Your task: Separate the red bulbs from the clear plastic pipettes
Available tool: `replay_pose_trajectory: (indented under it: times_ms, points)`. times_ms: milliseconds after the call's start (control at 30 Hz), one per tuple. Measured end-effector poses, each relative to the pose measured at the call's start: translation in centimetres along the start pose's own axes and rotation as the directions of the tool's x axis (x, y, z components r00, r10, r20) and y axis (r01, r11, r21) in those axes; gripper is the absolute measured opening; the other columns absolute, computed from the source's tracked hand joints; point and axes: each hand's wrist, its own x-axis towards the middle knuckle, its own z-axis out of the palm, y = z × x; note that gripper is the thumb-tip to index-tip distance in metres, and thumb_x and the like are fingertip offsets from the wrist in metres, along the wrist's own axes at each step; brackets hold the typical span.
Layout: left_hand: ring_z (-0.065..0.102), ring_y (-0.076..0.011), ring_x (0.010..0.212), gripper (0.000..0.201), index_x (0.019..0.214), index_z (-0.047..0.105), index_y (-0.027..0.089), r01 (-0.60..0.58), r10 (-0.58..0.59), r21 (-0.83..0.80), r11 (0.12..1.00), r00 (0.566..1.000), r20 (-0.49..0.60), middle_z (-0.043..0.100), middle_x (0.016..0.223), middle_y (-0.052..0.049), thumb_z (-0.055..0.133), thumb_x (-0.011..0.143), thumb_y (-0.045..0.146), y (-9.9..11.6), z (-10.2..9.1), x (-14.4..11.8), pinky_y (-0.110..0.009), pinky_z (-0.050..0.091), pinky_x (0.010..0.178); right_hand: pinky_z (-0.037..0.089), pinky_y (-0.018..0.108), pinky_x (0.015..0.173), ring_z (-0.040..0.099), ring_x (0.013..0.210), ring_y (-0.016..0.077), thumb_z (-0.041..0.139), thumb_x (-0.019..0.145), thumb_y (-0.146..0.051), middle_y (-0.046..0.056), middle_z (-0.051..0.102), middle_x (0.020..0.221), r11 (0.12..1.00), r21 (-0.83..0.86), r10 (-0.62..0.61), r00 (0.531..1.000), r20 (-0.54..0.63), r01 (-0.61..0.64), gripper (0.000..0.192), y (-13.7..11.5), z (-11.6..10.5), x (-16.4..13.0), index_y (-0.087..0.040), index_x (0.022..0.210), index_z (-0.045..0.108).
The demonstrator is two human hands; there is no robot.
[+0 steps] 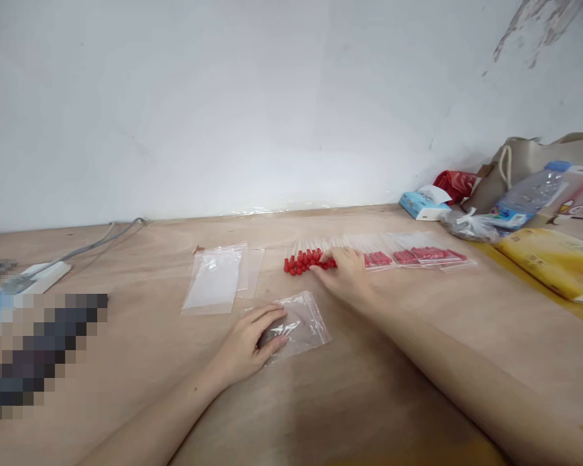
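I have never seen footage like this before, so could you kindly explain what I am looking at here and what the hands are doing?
There is no machine: the one picture comes from a camera worn on a person's head, looking down at their own bare hands over a wooden table. The left hand lies flat on an empty clear zip bag, pinning it rather than closing around it. The right hand rests open on a loose pile of red-tipped sticks. Beside it, further right, lie filled bags of sticks. More empty bags lie further left. At the far right edge are a water bottle, a yellow packet and a cloth bag.
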Motion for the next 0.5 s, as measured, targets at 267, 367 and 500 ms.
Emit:
replay_pose_trajectory:
  times_ms: [267, 367, 500]
  points:
    - [0.047, -0.0198, 0.115, 0.040, 0.121, 0.048, 0.024, 0.000, -0.001, 0.010, 1.000, 0.999, 0.032, 0.051, 0.125, -0.006, 0.049, 0.083, 0.038, 0.0, -0.3, 0.0, -0.036, 0.040, 0.097, 0.030, 0.039, 0.099, 0.045, 0.117, 0.0198, 0.047, 0.082, -0.048, 0.007, 0.051, 0.126, 0.877, 0.324, -0.475, 0.737, 0.481, 0.354, 0.046, -0.8, -2.4, -5.2, -0.023, 0.120, 0.051]
    - [0.048, -0.0198, 0.114, 0.040, 0.120, 0.049, 0.025, 0.021, -0.020, -0.015, 1.000, 0.999, 0.037, 0.050, 0.126, -0.005, 0.050, 0.082, 0.038, 0.0, -0.5, -0.1, -0.034, 0.041, 0.095, 0.026, 0.042, 0.102, 0.041, 0.121, 0.0198, 0.045, 0.083, -0.048, 0.006, 0.047, 0.130, 0.896, 0.299, -0.441, 0.719, 0.537, 0.327, 0.047, -0.5, -2.7, -5.4, -0.023, 0.123, 0.048]
    - [0.052, -0.0196, 0.104, 0.032, 0.109, 0.055, 0.023, 0.153, -0.155, -0.024, 0.988, 0.980, -0.125, 0.056, 0.112, -0.005, 0.047, 0.083, 0.039, -0.8, -0.5, 0.4, -0.034, 0.044, 0.087, 0.025, 0.043, 0.103, 0.040, 0.122, 0.0205, 0.049, 0.083, -0.042, 0.007, 0.047, 0.130, 0.891, 0.337, -0.446, 0.719, 0.533, 0.304, 0.045, -0.8, -3.0, -5.5, -0.024, 0.124, 0.048]
